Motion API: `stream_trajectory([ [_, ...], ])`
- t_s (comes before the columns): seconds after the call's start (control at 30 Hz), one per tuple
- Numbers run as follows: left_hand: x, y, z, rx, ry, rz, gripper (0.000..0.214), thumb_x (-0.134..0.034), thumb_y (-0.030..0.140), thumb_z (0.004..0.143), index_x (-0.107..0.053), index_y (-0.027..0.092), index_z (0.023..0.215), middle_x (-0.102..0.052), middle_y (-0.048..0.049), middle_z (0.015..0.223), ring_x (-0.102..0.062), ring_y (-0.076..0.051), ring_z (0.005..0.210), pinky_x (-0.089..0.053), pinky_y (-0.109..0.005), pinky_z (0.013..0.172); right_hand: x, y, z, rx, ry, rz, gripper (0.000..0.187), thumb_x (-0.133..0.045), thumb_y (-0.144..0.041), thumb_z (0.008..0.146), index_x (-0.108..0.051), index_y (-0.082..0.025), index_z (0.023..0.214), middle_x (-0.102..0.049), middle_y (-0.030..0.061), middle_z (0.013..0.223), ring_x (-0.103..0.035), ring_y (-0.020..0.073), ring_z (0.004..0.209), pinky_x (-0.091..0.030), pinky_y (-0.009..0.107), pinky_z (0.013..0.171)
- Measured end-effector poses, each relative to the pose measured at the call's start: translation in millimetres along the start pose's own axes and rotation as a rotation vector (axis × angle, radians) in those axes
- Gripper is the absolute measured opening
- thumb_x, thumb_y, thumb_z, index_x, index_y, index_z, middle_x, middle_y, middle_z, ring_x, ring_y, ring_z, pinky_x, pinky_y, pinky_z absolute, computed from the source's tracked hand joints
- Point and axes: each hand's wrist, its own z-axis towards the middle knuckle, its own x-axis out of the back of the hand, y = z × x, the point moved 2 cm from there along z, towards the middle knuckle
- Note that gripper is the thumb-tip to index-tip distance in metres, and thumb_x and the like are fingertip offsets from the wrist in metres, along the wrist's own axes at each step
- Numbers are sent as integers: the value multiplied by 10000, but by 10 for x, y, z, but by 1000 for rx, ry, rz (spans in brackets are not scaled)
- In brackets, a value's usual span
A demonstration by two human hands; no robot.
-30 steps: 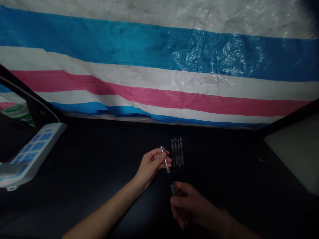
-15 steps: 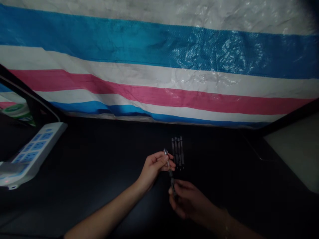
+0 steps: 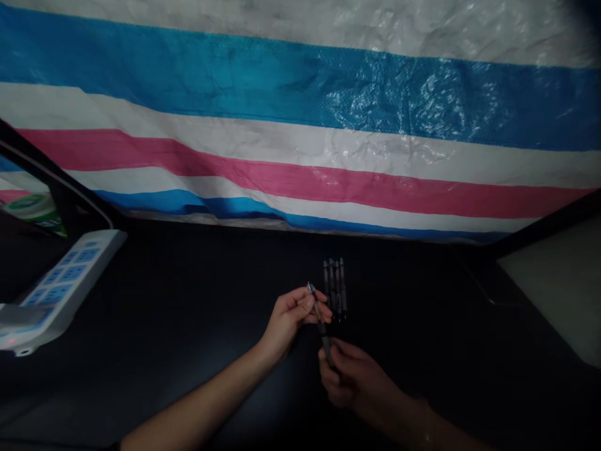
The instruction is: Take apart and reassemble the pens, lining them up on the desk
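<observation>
A slim pen (image 3: 322, 328) with a clear barrel and a dark grip slants between my two hands. My left hand (image 3: 292, 313) pinches its upper part between thumb and fingers, close to the clip end. Lower down, my right hand (image 3: 350, 374) is closed around the grip end, and its fingers hide the tip. Just beyond my left fingertips, several similar pens (image 3: 335, 288) lie side by side in a row on the black tabletop (image 3: 211, 282).
At the left lies a white power strip (image 3: 70, 282) with blue sockets and a small red light. Behind it is a green-and-white container (image 3: 35, 210). A striped plastic sheet (image 3: 300, 138) hangs along the table's back edge. Dark frame bars (image 3: 539, 228) run at both sides.
My right hand has shifted slightly on the pen's grip end, with its fingers turned a little. My left hand has stayed almost in place. The row of pens has not moved.
</observation>
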Motion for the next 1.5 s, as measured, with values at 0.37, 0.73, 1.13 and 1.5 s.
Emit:
stream_trajectory([
  [0.37,-24,4,-16,-2,3,-21,262,-674,365,831,-678,105,857,-701,-79,721,-653,-165,673,-492,-263,668,25,8,-7,15,-8,-25,384,-696,-467,830,-444,-184,770,-353,-101,547,-220,21,420,-135,204,429],
  [0.73,-22,22,-4,-31,-3,-1,259,-673,371,834,-673,113,857,-697,-74,715,-647,-167,670,-478,-261,659,13,-55,-20,40,44,-96,359,-724,-437,808,-478,-177,826,-396,-99,561,-275,9,398,-176,184,415],
  [1.13,-9,42,-1,-63,33,-18,263,-729,370,794,-667,116,830,-689,-54,703,-640,-148,660,-481,-243,657,37,-101,-32,158,139,-503,379,-599,-510,874,-576,-132,888,-524,-52,571,-396,30,343,-217,157,334],
  [1.5,-41,70,-32,-126,42,23,277,-738,384,788,-666,122,840,-690,-51,697,-626,-138,643,-470,-233,638,25,-119,-48,239,194,-581,361,-605,-505,876,-590,-145,880,-546,-48,566,-406,32,366,-258,148,357],
])
